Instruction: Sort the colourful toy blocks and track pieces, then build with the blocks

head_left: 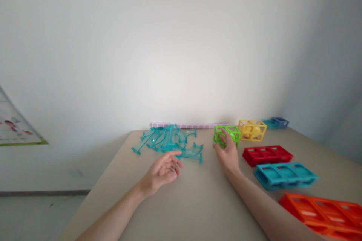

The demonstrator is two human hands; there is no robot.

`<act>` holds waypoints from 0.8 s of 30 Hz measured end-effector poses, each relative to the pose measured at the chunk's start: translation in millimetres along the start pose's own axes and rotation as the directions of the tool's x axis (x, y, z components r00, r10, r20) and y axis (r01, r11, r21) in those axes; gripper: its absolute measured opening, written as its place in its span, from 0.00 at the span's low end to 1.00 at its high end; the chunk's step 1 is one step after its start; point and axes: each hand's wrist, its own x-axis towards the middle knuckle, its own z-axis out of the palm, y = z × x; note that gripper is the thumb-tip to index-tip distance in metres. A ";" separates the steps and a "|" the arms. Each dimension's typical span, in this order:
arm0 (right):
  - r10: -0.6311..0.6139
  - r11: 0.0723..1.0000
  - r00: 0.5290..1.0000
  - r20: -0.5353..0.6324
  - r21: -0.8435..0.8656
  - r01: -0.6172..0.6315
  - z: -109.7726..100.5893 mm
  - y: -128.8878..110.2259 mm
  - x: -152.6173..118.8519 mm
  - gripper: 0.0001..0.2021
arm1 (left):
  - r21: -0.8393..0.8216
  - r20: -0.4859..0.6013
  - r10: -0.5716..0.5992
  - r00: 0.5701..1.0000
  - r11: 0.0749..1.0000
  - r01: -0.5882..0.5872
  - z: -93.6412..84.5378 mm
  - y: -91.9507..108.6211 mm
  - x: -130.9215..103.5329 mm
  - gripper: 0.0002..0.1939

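My left hand (162,171) hovers over the middle of the table, palm turned inward. Its fingers are loosely bent and apart, with nothing in them. Just beyond its fingertips lies a pile of clear teal plastic track pieces (169,139), some of them curved. My right hand (227,152) reaches forward with its fingers and thumb closed on a green open-frame block (234,133). The fingers cover part of the block's left side. Right behind it, to the right, stands a yellow open-frame block (252,130).
Red (267,155), blue (285,175) and orange (325,214) frame blocks lie along the right of the table (186,211), beside my right forearm. A purple patterned strip (195,125) runs along the wall. A dark blue bin (280,122) stands in the far right corner.
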 end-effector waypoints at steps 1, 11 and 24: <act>0.003 1.000 1.000 -0.015 -0.011 -0.003 -0.8 0.3 1.3 0.35 | 0.002 0.003 -0.001 1.000 1.000 0.001 0.3 -0.1 0.0 0.28; 0.041 0.998 0.998 -0.057 0.039 -0.039 0.0 4.6 5.4 0.36 | 0.004 0.037 -0.026 0.999 1.000 0.026 2.7 -1.0 0.6 0.28; 0.118 0.967 0.987 -0.111 0.241 -0.089 3.2 0.8 6.0 0.32 | 0.014 0.040 -0.044 0.998 0.999 0.044 2.5 -0.3 0.6 0.27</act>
